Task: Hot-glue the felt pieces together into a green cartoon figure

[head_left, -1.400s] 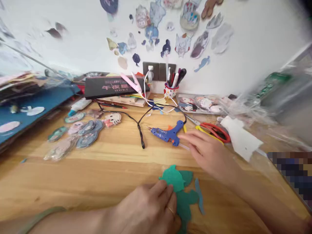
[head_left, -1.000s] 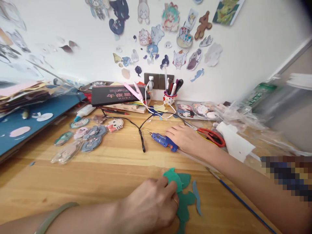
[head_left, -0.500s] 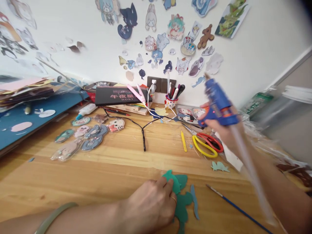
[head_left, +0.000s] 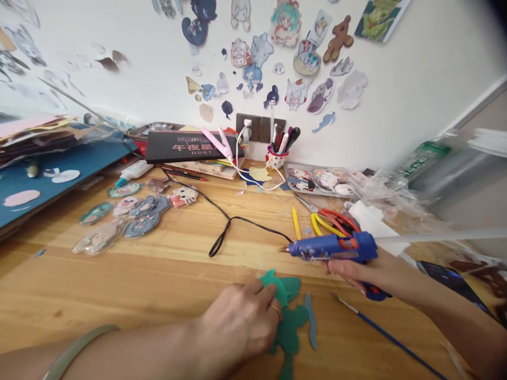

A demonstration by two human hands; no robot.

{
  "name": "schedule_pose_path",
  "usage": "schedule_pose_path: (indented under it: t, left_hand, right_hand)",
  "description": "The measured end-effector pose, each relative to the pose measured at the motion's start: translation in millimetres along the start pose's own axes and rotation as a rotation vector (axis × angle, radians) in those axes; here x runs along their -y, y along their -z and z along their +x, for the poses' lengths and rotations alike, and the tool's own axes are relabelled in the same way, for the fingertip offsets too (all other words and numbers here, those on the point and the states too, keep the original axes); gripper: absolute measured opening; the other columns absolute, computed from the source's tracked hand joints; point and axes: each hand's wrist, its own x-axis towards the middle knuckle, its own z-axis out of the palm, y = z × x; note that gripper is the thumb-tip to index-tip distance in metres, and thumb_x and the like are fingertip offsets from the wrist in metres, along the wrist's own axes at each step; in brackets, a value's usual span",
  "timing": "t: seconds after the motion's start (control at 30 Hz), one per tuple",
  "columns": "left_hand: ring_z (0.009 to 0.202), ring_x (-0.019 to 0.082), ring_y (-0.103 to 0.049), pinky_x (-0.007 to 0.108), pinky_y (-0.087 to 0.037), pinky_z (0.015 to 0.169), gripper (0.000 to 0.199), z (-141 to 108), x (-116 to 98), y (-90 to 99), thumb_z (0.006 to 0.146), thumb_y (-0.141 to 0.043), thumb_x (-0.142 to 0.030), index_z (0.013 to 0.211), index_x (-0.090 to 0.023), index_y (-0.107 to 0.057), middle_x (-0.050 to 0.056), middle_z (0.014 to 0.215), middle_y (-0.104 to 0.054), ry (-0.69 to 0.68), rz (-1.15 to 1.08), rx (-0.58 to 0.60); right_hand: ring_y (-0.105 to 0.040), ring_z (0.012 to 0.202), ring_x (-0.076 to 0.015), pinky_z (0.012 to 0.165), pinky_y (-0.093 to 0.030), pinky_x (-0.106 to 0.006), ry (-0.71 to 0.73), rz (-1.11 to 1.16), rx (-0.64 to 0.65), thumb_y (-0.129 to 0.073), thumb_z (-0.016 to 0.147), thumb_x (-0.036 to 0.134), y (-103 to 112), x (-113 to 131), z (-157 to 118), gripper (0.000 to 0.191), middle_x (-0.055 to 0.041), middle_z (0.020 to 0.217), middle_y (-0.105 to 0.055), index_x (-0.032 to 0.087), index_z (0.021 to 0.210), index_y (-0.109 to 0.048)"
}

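My left hand (head_left: 245, 316) rests at the lower middle of the wooden table, its fingers bent down and gripping the edge of a green cutout (head_left: 291, 327). Part of that cutout is hidden beneath my fingers. On the right, my right hand (head_left: 356, 272) is wrapped around the handle of a blue glue gun (head_left: 332, 247), whose nozzle points left above the table. A clear glue stick sticks out of its back end. Beside the green cutout lies a thin blue-grey strip (head_left: 311, 321), and farther right a blue paintbrush (head_left: 388, 335).
Red and yellow scissors (head_left: 336, 221) and a yellow pen-like tool (head_left: 296, 222) lie behind the glue gun. A black cord (head_left: 225, 232) crosses the middle. Wrapped character cutouts (head_left: 142, 214) sit at left. A phone (head_left: 453, 285) lies at right.
My right hand has lowered the glue gun and turned it from upright to nearly level, pointing left. The black cord has shifted. My left hand keeps its grip on the green cutout.
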Motion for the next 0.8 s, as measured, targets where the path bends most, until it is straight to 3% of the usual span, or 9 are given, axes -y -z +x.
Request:
schedule_pose_path:
  t: [0.13, 0.33, 0.53, 0.63, 0.8]
  left_hand:
    - [0.059, 0.013, -0.054, 0.018, -0.041, 0.042, 0.012, 4.3, -0.1, 2.3, 0.085, -0.047, -0.015, 0.073, -0.014, -0.05, 0.004, 0.07, -0.058, 0.004, 0.011, -0.028]
    - [0.058, 0.015, -0.052, 0.021, -0.04, 0.041, 0.013, 4.9, -1.3, -0.5, 0.086, -0.044, -0.014, 0.073, -0.016, -0.048, 0.003, 0.067, -0.054, 0.028, 0.027, -0.056]
    - [0.056, 0.015, -0.05, 0.024, -0.037, 0.038, 0.01, 5.2, -3.7, -8.0, 0.083, -0.05, -0.015, 0.074, -0.018, -0.047, 0.0, 0.069, -0.052, 0.063, 0.028, -0.082]
    - [0.053, 0.016, -0.049, 0.026, -0.037, 0.037, 0.012, 10.1, -2.9, -7.3, 0.083, -0.051, -0.016, 0.073, -0.018, -0.046, -0.001, 0.067, -0.052, 0.075, 0.002, -0.095]
    - [0.05, 0.016, -0.05, 0.026, -0.036, 0.036, 0.014, 15.3, -4.0, -6.8, 0.084, -0.049, -0.018, 0.07, -0.018, -0.047, -0.001, 0.063, -0.053, 0.119, -0.022, -0.182]
  right_hand:
    - [-0.054, 0.058, -0.0163, 0.052, -0.044, -0.025, -0.055, -0.126, -0.011, -0.059, 0.065, 0.057, 1.8, -9.9, -9.8, 0.035, 0.0009, 0.059, -0.059, 0.023, 0.067, -0.064]
    - [-0.063, 0.07, -0.0232, 0.065, -0.052, -0.032, -0.045, -0.046, -0.026, -0.061, 0.062, 0.054, -1.9, -34.3, -17.2, 0.028, 0.0014, 0.073, -0.069, 0.029, 0.073, -0.068]
    - [-0.067, 0.069, -0.027, 0.065, -0.057, -0.038, -0.069, -0.183, -0.064, -0.066, 0.056, 0.049, -2.1, -62.3, -21.3, 0.029, 0.0048, 0.078, -0.071, 0.038, 0.082, -0.068]
    - [-0.067, 0.076, -0.0255, 0.068, -0.057, -0.035, 0.0, -0.198, -0.049, -0.065, 0.061, 0.044, 0.8, -64.2, -22.0, 0.031, 0.004, 0.088, -0.071, 0.037, 0.091, -0.066]
    - [-0.067, 0.069, -0.0247, 0.06, -0.058, -0.034, 0.002, -0.184, -0.053, -0.063, 0.063, 0.048, -1.0, -67.9, -22.5, 0.035, 0.0015, 0.08, -0.072, 0.034, 0.094, -0.064]
